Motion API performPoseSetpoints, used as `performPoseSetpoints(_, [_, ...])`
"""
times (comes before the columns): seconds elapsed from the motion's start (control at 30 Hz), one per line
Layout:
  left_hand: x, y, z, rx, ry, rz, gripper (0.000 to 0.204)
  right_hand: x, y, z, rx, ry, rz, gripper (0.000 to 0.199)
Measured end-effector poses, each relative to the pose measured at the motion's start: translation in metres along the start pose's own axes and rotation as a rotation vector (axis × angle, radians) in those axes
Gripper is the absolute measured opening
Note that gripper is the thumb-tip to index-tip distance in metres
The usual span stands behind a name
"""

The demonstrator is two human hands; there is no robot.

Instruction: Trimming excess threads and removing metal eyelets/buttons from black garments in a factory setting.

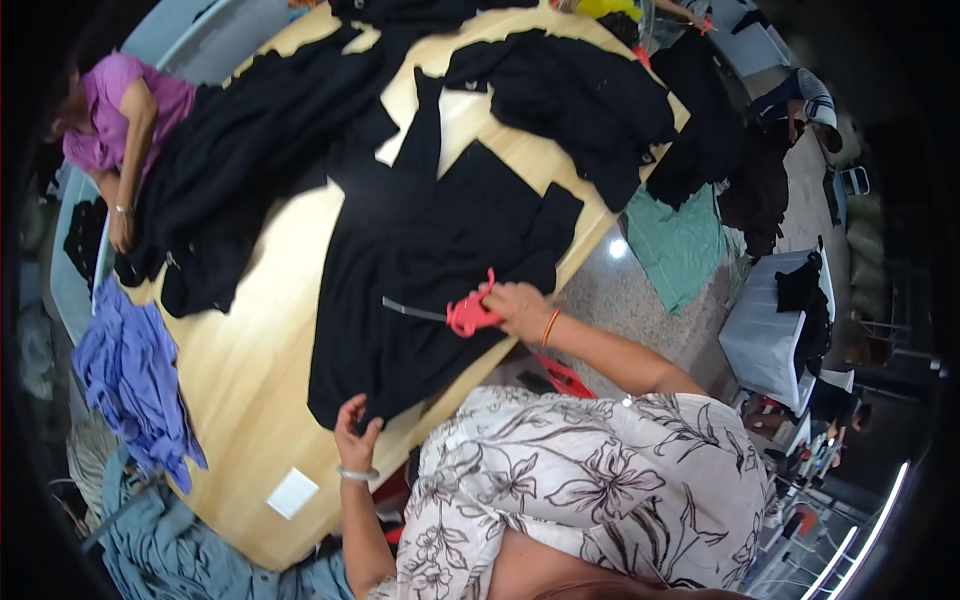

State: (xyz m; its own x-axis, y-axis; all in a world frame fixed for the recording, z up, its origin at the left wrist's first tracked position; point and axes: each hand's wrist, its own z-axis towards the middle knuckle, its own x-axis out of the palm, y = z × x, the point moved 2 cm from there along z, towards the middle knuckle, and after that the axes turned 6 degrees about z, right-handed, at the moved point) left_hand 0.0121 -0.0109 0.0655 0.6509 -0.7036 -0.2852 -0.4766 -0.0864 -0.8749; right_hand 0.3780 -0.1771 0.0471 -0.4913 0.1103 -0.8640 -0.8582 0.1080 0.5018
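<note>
with the red-handled scissors [464, 314] gripped by the curled fingers of the right hand [518, 310] above the black garment [400, 255] on the wooden table [250, 370], its near corner is best kept flat by the left hand [355, 436], whose fingers are spread from the thumb there.

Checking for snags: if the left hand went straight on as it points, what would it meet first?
Likely the black garment; depth leaves unclear whether the left hand already touches it.
</note>
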Motion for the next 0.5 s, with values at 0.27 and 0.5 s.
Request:
performPoseSetpoints(0.27, [-0.027,-0.031,-0.010,-0.014,-0.075,-0.136,0.028,-0.016,-0.018,0.004,0.108,-0.062,0.097,0.030])
performPoseSetpoints(0.5, [-0.031,-0.031,0.003,-0.072,-0.113,-0.221,0.020,-0.105,-0.038,0.042,0.202,0.170,0.259,0.030])
